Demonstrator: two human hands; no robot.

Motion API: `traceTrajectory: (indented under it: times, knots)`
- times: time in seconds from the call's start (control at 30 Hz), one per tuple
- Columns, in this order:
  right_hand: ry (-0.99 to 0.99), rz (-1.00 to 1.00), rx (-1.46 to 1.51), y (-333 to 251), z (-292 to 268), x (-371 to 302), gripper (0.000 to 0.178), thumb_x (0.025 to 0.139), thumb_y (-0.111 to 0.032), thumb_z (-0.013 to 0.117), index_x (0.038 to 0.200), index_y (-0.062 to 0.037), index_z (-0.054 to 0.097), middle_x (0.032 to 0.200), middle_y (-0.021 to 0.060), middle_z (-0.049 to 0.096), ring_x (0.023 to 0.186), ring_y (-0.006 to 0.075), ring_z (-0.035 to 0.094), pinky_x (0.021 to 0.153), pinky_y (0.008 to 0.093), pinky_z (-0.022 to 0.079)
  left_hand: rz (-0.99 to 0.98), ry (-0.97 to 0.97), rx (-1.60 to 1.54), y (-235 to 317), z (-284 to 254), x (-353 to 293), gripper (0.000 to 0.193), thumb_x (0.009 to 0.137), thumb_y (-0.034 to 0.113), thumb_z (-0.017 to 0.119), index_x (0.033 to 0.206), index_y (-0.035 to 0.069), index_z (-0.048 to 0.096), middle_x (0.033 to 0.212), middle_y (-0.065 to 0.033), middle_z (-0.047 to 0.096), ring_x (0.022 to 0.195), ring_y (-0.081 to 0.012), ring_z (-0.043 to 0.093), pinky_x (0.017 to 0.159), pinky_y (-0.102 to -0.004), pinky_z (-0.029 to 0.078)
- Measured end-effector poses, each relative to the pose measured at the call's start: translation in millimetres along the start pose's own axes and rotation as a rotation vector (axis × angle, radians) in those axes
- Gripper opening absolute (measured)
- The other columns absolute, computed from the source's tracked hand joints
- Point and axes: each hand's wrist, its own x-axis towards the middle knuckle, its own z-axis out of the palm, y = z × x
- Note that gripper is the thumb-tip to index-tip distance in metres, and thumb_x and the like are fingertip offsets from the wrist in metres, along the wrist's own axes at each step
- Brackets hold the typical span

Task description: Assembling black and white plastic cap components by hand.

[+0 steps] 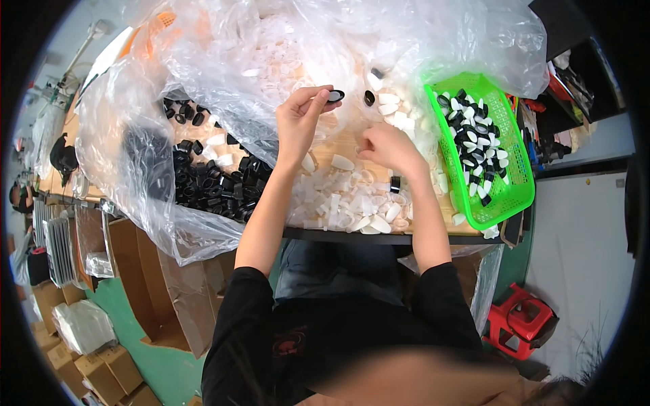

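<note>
Raised over the middle of the table, my left hand (298, 125) pinches a small black oval cap (336, 96), light grey inside its rim, between thumb and fingers. My right hand (391, 147) is lower, just above the table, fingers curled inward; whatever they may hold is hidden. Between and beyond the hands lies another black oval piece (369, 98). White oval pieces (388, 103) are scattered near it. Closer to me, a heap of white and translucent parts (349, 199) spreads along the table edge, with one black piece (395, 183) below my right wrist.
A green plastic basket (525, 196) with mixed black and white pieces stands at right. At left, black parts (220, 189) are piled on clear plastic sheeting (115, 135). More plastic sheeting (433, 34) covers the far side. A red stool (521, 321) and cardboard boxes (101, 372) are on the floor.
</note>
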Motion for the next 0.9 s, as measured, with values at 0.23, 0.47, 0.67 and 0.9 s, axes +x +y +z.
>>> traceTrajectory:
  times: [0.23,0.47,0.67,0.9]
  knots:
    - [0.053,-0.066,-0.052,-6.1,14.4,7.0,0.013,0.081,-0.013,0.061,0.08,-0.001,0.065,0.095,0.0146,0.062,0.085,0.0323,0.062,0.077,0.0411,0.05,0.016,-0.019,0.035,-9.2,-1.2,-1.2,0.02,0.095,0.005,0.06,0.105,-0.011,0.065,0.096,-0.0145,0.069,0.087,-0.0213,0.071,0.077,-0.026,0.058]
    - [0.392,-0.19,0.211,-14.9,-13.5,6.2,0.009,0.082,-0.008,0.064,0.088,-0.0026,0.064,0.096,0.009,0.063,0.085,0.0278,0.063,0.077,0.0361,0.053,-0.031,-0.071,0.136,-8.8,-1.5,-3.0,0.023,0.097,0.01,0.059,0.108,-0.008,0.066,0.098,-0.0127,0.07,0.088,-0.0185,0.07,0.078,-0.0243,0.055]
    - [0.782,-0.404,-0.036,-16.5,-10.3,12.1,0.01,0.083,-0.007,0.068,0.09,-0.0062,0.062,0.094,0.0046,0.062,0.085,0.0258,0.063,0.071,0.0338,0.052,-0.056,-0.196,0.126,-13.1,3.5,-3.8,0.021,0.095,0.008,0.06,0.11,-0.007,0.066,0.102,-0.0116,0.068,0.09,-0.0159,0.068,0.081,-0.0253,0.055]
    - [0.535,-0.096,0.917,-19.3,-7.9,13.9,0.024,0.085,-0.007,0.071,0.107,-0.0015,0.063,0.098,0.0052,0.066,0.093,0.0139,0.063,0.077,0.0272,0.052,0.13,-0.216,0.127,-5.3,3.9,-5.5,0.02,0.091,0.0,0.062,0.11,-0.005,0.066,0.107,-0.0107,0.067,0.097,-0.0156,0.066,0.082,-0.0259,0.056]
